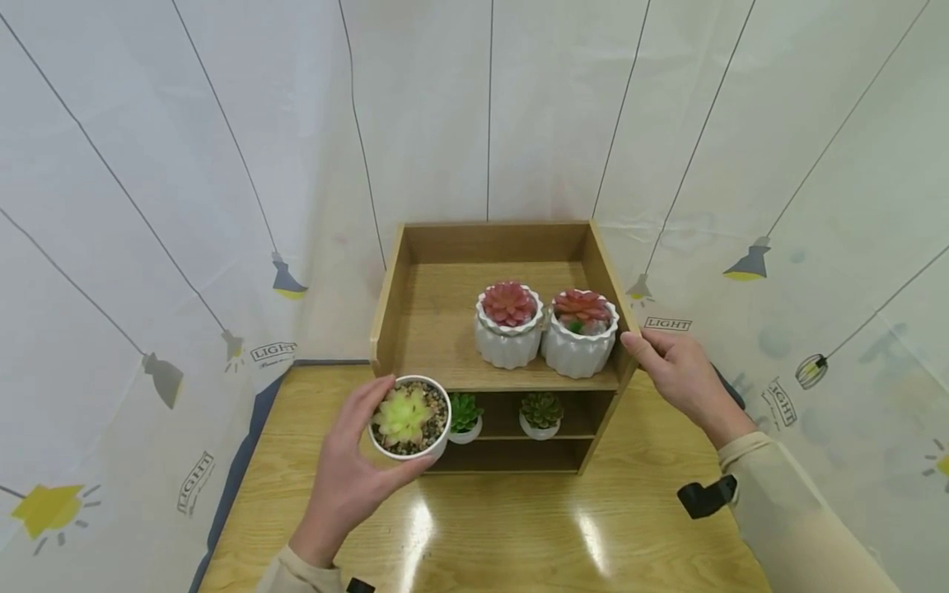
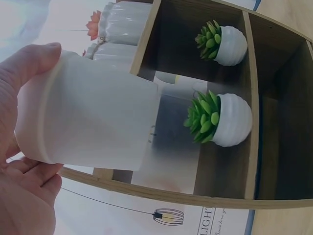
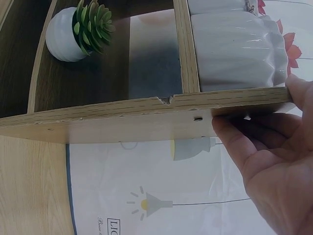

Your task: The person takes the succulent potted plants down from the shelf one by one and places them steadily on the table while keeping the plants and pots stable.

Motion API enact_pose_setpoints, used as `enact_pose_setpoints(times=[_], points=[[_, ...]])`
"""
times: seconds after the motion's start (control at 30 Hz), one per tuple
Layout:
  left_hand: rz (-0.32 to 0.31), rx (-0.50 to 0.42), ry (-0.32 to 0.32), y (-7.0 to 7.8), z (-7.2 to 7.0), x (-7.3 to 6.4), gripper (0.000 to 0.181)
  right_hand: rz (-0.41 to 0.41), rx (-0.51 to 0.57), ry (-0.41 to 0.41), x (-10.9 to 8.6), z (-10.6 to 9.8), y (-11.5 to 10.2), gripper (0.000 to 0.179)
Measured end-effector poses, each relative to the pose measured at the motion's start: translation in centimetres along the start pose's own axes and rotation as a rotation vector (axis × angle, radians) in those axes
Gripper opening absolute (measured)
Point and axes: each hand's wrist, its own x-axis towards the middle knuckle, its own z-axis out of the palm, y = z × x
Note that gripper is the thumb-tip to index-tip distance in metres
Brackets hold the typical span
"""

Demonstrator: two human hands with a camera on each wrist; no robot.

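My left hand (image 1: 344,476) holds a white pot with a yellow-green succulent (image 1: 404,416) set in pebbles, thumb on one side and fingers on the other. The pot is in front of the wooden shelf (image 1: 437,309), level with its left part; the left wrist view shows its smooth side (image 2: 98,112). At the shelf's right side panel (image 3: 137,107), my right hand (image 1: 684,375) grips the top edge, thumb on top and fingers against the outer face. Two fluted white pots with red succulents, one left (image 1: 508,342) and one right (image 1: 578,350), stand on the top board near that panel.
On the tier below stand two small white pots with green succulents, one left (image 2: 234,120) and one right (image 2: 231,46). Underneath is a lower compartment (image 1: 504,455). The shelf stands on a wooden table (image 1: 504,535), with a lamp-printed cloth (image 1: 445,107) behind and beside it.
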Motion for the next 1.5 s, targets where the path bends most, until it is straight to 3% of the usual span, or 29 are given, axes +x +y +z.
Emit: enact_pose_setpoints(times=[0.63,1.13,1.5], points=[[-0.063,-0.036,-0.012,-2.0,1.2,-2.1,0.104,0.038,0.035,-0.050,-0.2,0.0,-0.1,0.060],[-0.118,-0.055,-0.010,-3.7,1.9,-3.4,0.104,0.012,0.007,-0.020,-0.3,0.0,-0.1,0.050],[-0.170,-0.082,-0.021,-5.0,2.8,-4.3,0.104,0.000,-0.017,-0.008,-0.2,0.0,-0.1,0.053]])
